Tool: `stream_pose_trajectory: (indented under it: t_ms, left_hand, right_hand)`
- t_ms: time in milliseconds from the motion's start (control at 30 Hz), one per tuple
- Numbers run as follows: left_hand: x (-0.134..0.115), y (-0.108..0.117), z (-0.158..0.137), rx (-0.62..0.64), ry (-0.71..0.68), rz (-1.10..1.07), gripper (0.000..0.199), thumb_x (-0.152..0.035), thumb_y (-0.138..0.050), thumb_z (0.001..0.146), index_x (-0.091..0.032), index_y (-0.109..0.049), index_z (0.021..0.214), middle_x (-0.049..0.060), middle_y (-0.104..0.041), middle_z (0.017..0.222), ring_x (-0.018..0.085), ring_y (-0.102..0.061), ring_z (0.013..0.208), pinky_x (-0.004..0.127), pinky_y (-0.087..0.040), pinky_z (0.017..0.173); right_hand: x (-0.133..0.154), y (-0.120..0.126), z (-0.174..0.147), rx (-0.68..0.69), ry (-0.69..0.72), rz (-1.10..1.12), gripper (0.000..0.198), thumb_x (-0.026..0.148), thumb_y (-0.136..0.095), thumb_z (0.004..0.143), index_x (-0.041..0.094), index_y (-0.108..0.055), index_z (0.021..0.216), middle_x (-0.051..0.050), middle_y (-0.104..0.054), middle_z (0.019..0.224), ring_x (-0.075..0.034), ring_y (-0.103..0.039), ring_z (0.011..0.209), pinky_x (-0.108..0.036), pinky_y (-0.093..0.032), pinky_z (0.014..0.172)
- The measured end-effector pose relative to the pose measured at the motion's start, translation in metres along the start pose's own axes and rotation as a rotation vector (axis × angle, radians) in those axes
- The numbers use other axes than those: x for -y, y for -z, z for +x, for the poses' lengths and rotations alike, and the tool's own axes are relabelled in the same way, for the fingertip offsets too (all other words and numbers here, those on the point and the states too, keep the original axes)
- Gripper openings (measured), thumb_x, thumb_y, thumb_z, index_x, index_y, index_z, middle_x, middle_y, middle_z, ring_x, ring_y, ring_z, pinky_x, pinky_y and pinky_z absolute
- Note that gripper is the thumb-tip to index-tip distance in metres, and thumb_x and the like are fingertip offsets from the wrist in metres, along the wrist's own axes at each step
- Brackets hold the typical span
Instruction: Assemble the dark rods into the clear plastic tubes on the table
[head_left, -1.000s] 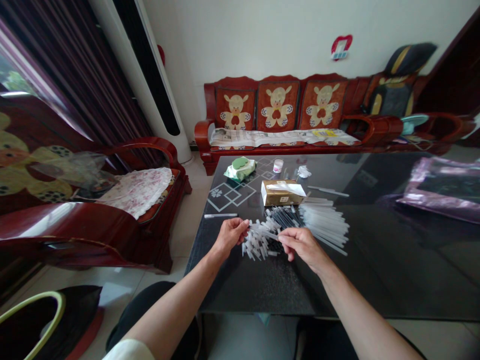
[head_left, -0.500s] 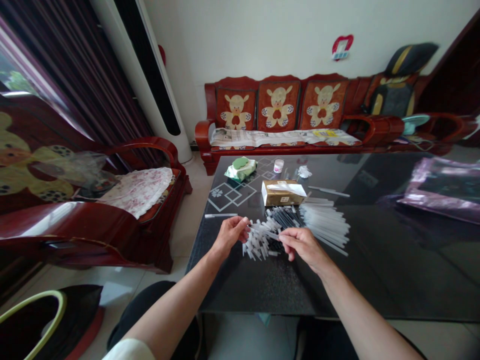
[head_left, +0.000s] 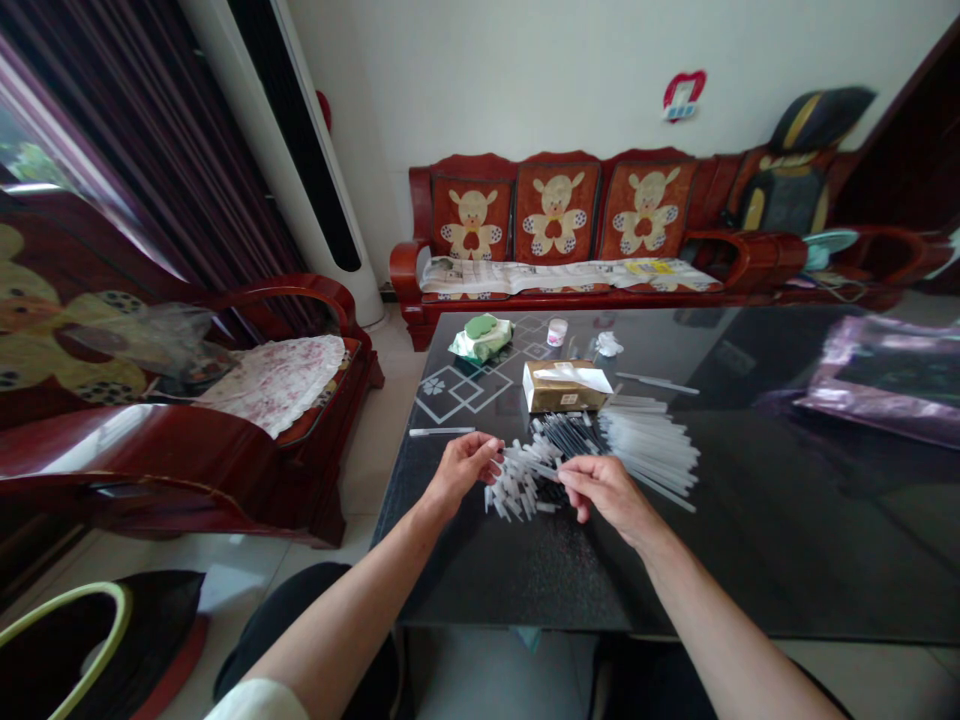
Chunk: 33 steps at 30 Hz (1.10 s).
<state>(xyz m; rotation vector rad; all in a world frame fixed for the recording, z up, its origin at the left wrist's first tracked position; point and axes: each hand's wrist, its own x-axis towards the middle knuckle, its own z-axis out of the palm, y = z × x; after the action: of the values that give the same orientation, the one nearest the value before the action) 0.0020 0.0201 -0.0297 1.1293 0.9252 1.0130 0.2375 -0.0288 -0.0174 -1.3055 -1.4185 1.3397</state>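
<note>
My right hand [head_left: 604,490] pinches one end of a translucent pen barrel [head_left: 544,468] between thumb and fingers. The barrel points left toward my left hand [head_left: 466,468], whose thumb and index finger are closed on something small and dark-tipped, too small to name. Below and between my hands lies a heap of short whitish pen caps [head_left: 517,498]. Thin black pen refills [head_left: 568,432] are bunched just beyond. To the right, many clear pen barrels [head_left: 652,445] are fanned out in a pile. One whole-looking pen [head_left: 442,431] rests near the table's left edge.
On the dark glossy table [head_left: 750,540] stand a tissue box [head_left: 568,388], a green wipes pack [head_left: 482,338], a small white-and-pink tub [head_left: 557,332] and a crumpled tissue [head_left: 609,344]. Pens [head_left: 658,383] lie behind the barrels. A purple plastic package [head_left: 885,385] sits at right.
My left hand has shifted very slightly to the right, nearer the barrel. My right hand and the piles look the same.
</note>
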Motion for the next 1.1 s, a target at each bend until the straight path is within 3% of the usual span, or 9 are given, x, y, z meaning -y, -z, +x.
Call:
stream_pose_trajectory:
  t_ms: [100, 200, 333, 500, 633, 733, 967, 1100]
  left_hand:
    - [0.0013, -0.0004, -0.0001, -0.047, 0.022, 0.066, 0.046, -0.058, -0.059, 0.078, -0.013, -0.06, 0.073, 0.002, -0.059, 0.06, 0.009, -0.054, 0.045, 0.018, -0.039, 0.039]
    - [0.0015, -0.0021, -0.0006, -0.039, 0.03, 0.112, 0.044, -0.056, -0.062, 0.076, -0.014, -0.056, 0.065, 0.0, -0.055, 0.053, 0.007, -0.048, 0.04, 0.016, -0.033, 0.035]
    - [-0.0009, -0.0031, -0.0014, -0.022, -0.005, 0.075, 0.037, -0.048, -0.071, 0.071, -0.013, -0.058, 0.068, 0.0, -0.059, 0.058, 0.008, -0.052, 0.045, 0.018, -0.04, 0.042]
    - [-0.0017, -0.0014, -0.0011, 0.024, -0.006, -0.024, 0.041, -0.046, -0.074, 0.068, -0.012, -0.064, 0.089, 0.004, -0.065, 0.073, 0.012, -0.061, 0.06, 0.024, -0.051, 0.055]
    - [0.0018, -0.0012, -0.0001, -0.038, 0.009, 0.07, 0.044, -0.056, -0.062, 0.077, -0.012, -0.061, 0.078, 0.002, -0.062, 0.064, 0.01, -0.057, 0.049, 0.02, -0.045, 0.043]
    - [0.0029, -0.0016, 0.0002, -0.046, 0.003, 0.14, 0.043, -0.054, -0.064, 0.076, -0.013, -0.056, 0.066, 0.0, -0.057, 0.054, 0.008, -0.051, 0.042, 0.018, -0.038, 0.038]
    - [-0.0037, -0.0027, -0.002, 0.014, -0.038, 0.004, 0.039, -0.044, -0.075, 0.067, -0.012, -0.063, 0.085, 0.003, -0.064, 0.07, 0.012, -0.061, 0.059, 0.023, -0.051, 0.054]
    - [-0.0017, -0.0035, -0.0018, -0.03, 0.002, 0.049, 0.043, -0.054, -0.066, 0.074, -0.012, -0.062, 0.079, 0.003, -0.062, 0.066, 0.011, -0.058, 0.052, 0.021, -0.047, 0.046]
  right_hand:
    - [-0.0003, -0.0001, -0.0005, 0.002, -0.006, -0.006, 0.028, 0.039, -0.061, 0.081, 0.012, -0.065, 0.075, 0.002, -0.058, 0.053, -0.007, -0.05, 0.037, -0.019, -0.037, 0.037]
    - [0.0, -0.0003, -0.0011, 0.004, -0.008, -0.011, 0.028, 0.039, -0.061, 0.08, 0.012, -0.066, 0.076, 0.002, -0.058, 0.053, -0.007, -0.05, 0.037, -0.019, -0.037, 0.037]
    - [0.0016, -0.0009, -0.0014, -0.001, -0.011, -0.012, 0.029, 0.04, -0.061, 0.08, 0.012, -0.066, 0.076, 0.002, -0.058, 0.053, -0.008, -0.05, 0.037, -0.019, -0.037, 0.037]
    - [0.0022, -0.0006, -0.0013, 0.0, -0.006, -0.008, 0.029, 0.041, -0.061, 0.079, 0.013, -0.063, 0.071, 0.002, -0.058, 0.053, -0.007, -0.049, 0.037, -0.019, -0.037, 0.037]
    - [0.0012, 0.0001, -0.0013, 0.008, 0.0, -0.011, 0.029, 0.04, -0.06, 0.08, 0.012, -0.065, 0.076, 0.002, -0.058, 0.053, -0.007, -0.05, 0.037, -0.019, -0.036, 0.037]
    - [0.0007, 0.0003, -0.0016, 0.009, -0.002, -0.017, 0.029, 0.04, -0.06, 0.08, 0.012, -0.066, 0.077, 0.002, -0.058, 0.053, -0.008, -0.05, 0.037, -0.019, -0.036, 0.037]
    - [0.0006, 0.0002, -0.0018, 0.003, 0.002, -0.02, 0.029, 0.04, -0.06, 0.08, 0.012, -0.067, 0.078, 0.001, -0.059, 0.053, -0.008, -0.05, 0.037, -0.019, -0.036, 0.037]
    - [0.0008, 0.0004, -0.0015, 0.012, 0.006, -0.024, 0.03, 0.041, -0.059, 0.081, 0.012, -0.066, 0.077, 0.001, -0.059, 0.054, -0.008, -0.05, 0.037, -0.019, -0.036, 0.037]
